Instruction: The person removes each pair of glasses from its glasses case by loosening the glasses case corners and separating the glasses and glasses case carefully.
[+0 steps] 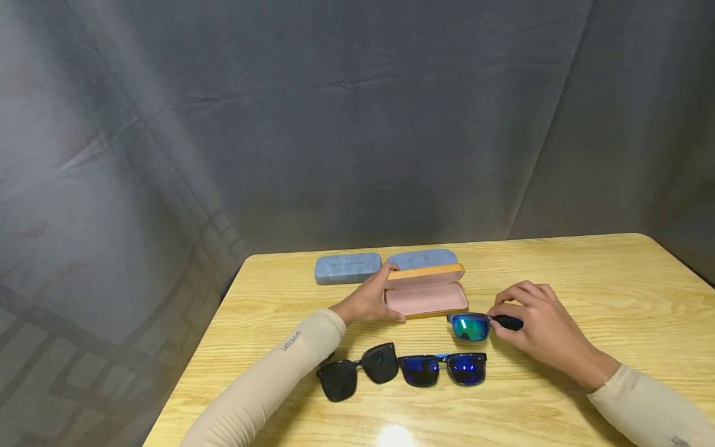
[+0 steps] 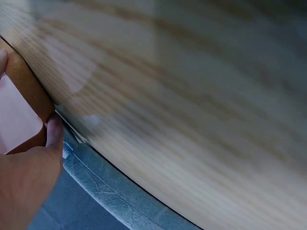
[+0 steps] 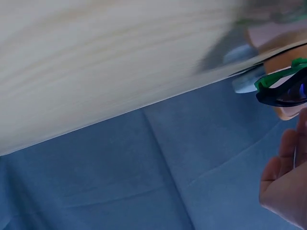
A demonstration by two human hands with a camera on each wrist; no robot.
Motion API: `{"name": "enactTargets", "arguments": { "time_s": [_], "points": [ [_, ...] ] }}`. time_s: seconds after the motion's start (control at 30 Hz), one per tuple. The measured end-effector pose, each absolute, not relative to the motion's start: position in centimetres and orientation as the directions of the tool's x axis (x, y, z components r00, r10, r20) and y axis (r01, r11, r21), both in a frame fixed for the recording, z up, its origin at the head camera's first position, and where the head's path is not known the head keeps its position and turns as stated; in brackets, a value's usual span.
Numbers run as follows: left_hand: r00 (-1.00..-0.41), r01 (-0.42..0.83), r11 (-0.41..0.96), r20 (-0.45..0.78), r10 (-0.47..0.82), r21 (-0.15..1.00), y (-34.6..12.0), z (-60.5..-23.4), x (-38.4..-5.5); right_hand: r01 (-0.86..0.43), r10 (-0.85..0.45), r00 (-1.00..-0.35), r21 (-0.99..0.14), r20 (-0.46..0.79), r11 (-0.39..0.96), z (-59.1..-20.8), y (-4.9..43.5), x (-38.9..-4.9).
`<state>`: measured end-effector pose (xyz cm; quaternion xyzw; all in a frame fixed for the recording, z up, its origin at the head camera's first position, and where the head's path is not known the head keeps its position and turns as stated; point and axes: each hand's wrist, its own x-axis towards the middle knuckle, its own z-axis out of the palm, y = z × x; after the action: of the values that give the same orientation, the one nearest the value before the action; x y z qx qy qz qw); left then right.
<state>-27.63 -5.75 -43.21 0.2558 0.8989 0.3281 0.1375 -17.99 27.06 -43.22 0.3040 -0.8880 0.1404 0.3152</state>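
An orange glasses case (image 1: 427, 300) with a pink lining stands with its lid raised near the back of the table. My left hand (image 1: 367, 300) grips its left end, thumb at the front and fingers at the lid; the left wrist view shows the case corner (image 2: 32, 88) against that hand (image 2: 29, 179). To the right, my right hand (image 1: 539, 320) pinches a pair of sunglasses (image 1: 470, 327) with green-blue mirrored lenses, close to the case's front right corner. Green on their frame (image 3: 278, 76) shows in the right wrist view.
Black sunglasses (image 1: 339, 380) lie nearer me, partly behind the left sleeve. Beside them are sunglasses with dark blue lenses (image 1: 421, 371). Two blue-grey glasses cases, one at left (image 1: 349, 269) and one behind the orange case (image 1: 422, 258), lie near the back edge before a grey curtain (image 1: 380, 136).
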Motion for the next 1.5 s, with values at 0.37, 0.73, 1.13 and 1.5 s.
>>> {"name": "enactTargets", "arguments": {
  "time_s": [0.37,0.73,1.13,1.5],
  "points": [
    [-0.835,0.356,0.656,-0.089,0.543,0.665,-6.2,-43.3,-27.6,-0.628,-0.453,-0.612,-0.051,0.648,0.777,-43.6,28.8,-16.4],
    [-0.835,0.348,0.653,-0.093,0.542,0.672,-6.3,-43.3,-27.6,-0.564,-0.433,-0.674,-0.038,0.599,0.825,-43.7,30.5,-14.5],
    [-0.837,0.358,0.661,-0.087,0.54,0.659,-6.4,-43.3,-27.6,-0.572,-0.432,-0.678,-0.057,0.595,0.818,-44.2,30.8,-13.4],
    [-0.838,0.351,0.663,-0.093,0.537,0.661,-6.4,-43.3,-27.4,-0.527,-0.403,-0.731,-0.079,0.55,0.846,-44.2,30.6,-13.0]
  ]
}}
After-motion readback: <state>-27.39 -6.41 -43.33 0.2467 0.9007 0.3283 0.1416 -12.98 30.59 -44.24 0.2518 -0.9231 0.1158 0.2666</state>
